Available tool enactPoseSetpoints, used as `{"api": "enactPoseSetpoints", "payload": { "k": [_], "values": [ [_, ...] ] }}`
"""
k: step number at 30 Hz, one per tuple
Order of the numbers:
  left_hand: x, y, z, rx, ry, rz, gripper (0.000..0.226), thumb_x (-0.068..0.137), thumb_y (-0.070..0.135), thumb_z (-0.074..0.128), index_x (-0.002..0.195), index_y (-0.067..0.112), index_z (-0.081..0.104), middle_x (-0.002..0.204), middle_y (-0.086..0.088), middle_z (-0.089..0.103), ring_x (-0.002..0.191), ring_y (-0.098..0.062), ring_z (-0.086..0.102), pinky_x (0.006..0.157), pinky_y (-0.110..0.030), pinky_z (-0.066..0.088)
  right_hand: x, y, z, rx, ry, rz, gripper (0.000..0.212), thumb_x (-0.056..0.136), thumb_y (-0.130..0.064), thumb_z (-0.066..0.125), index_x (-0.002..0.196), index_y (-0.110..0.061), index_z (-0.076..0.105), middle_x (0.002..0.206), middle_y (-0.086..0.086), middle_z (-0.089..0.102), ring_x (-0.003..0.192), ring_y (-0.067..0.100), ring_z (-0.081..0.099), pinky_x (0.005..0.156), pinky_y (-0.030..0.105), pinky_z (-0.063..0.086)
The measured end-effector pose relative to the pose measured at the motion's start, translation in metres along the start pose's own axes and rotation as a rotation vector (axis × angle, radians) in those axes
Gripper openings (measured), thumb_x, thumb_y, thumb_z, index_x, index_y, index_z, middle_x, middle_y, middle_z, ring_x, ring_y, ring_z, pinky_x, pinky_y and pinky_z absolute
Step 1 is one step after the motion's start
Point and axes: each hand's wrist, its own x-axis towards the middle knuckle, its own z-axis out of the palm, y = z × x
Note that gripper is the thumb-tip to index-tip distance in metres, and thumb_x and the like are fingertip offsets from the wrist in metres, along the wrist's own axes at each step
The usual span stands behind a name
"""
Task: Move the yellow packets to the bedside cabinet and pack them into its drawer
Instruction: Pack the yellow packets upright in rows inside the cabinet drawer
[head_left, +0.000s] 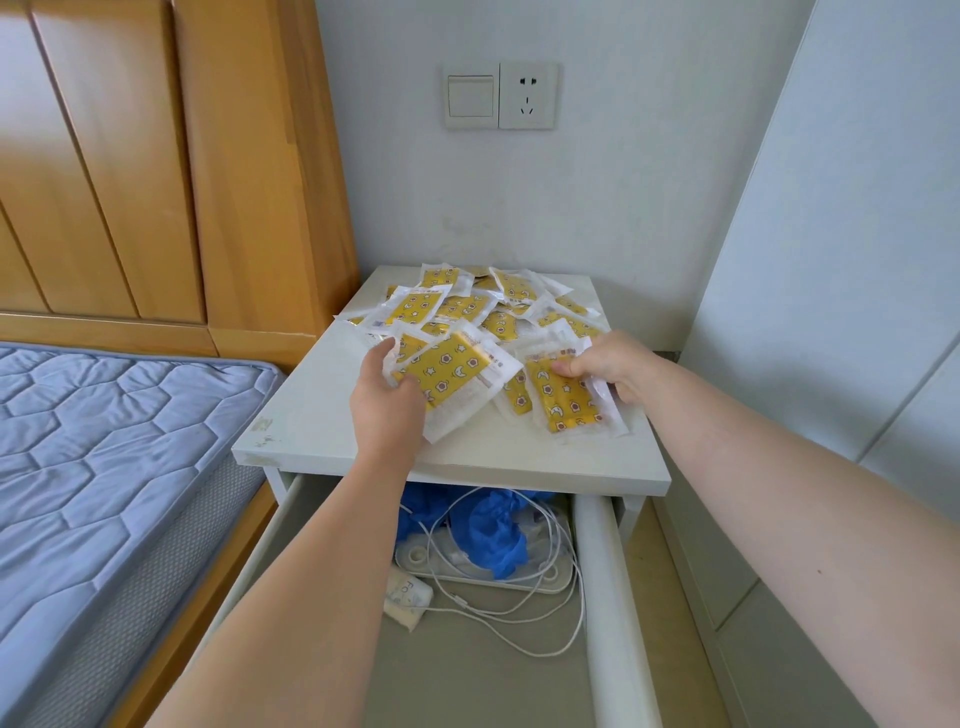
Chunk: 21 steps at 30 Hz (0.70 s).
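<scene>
Yellow packets in clear wrappers, printed with small stars, moons and flowers, lie in a loose overlapping heap on the white top of the bedside cabinet, mostly toward its back and middle. The left hand grips a large packet at the front of the heap, fingers curled round its left edge, and the packet is tilted up off the top. The right hand holds a near packet just beside it, with the thumb pressed on the upper yellow face and the fingers folded round the wrapper's right edge. The two hands are near each other but not touching.

Below the top, the drawer stands pulled out toward the person, and both forearms reach over it. No yellow packet shows inside it. It holds a crumpled blue glove-like bundle, a white power strip partly under the bundle, looping white cables and a small white wrapped roll at the left.

To the left of the cabinet lie a blue quilted mattress and a wooden headboard. On the wall behind are a light switch and a socket side by side
</scene>
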Motion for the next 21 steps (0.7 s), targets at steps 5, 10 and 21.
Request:
{"api": "enactPoseSetpoints", "payload": {
  "k": [5, 10, 21],
  "values": [
    [-0.004, -0.003, -0.008, -0.128, -0.001, -0.023, 0.056, 0.097, 0.007, 0.044, 0.146, 0.031, 0.031, 0.146, -0.002, 0.040, 0.123, -0.019, 0.049, 0.085, -0.024, 0.043, -0.023, 0.008, -0.001, 0.368, -0.087, -0.076, 0.036, 0.077, 0.000, 0.073, 0.112, -0.004, 0.064, 0.102, 0.011, 0.071, 0.093, 0.026, 0.068, 0.090, 0.046, 0.053],
    [-0.022, -0.008, -0.019, -0.260, -0.043, -0.157, 0.056, 0.098, 0.009, 0.047, 0.148, 0.026, 0.030, 0.146, -0.002, 0.041, 0.122, -0.021, 0.052, 0.097, -0.033, 0.048, -0.056, 0.018, -0.003, 0.520, -0.078, -0.140, 0.024, 0.081, -0.003, 0.070, 0.104, -0.006, 0.065, 0.099, 0.009, 0.071, 0.090, 0.022, 0.069, 0.085, 0.043, 0.055],
    [-0.079, -0.060, -0.109, -0.503, -0.177, -0.308, 0.042, 0.099, 0.000, 0.039, 0.137, 0.012, 0.048, 0.126, -0.011, 0.061, 0.097, -0.021, 0.066, 0.057, -0.025, 0.056, -0.143, 0.037, 0.011, 0.646, -0.242, -0.179, 0.020, 0.086, -0.006, 0.064, 0.106, -0.009, 0.062, 0.097, 0.009, 0.072, 0.087, 0.025, 0.070, 0.072, 0.042, 0.057]
  ]
}}
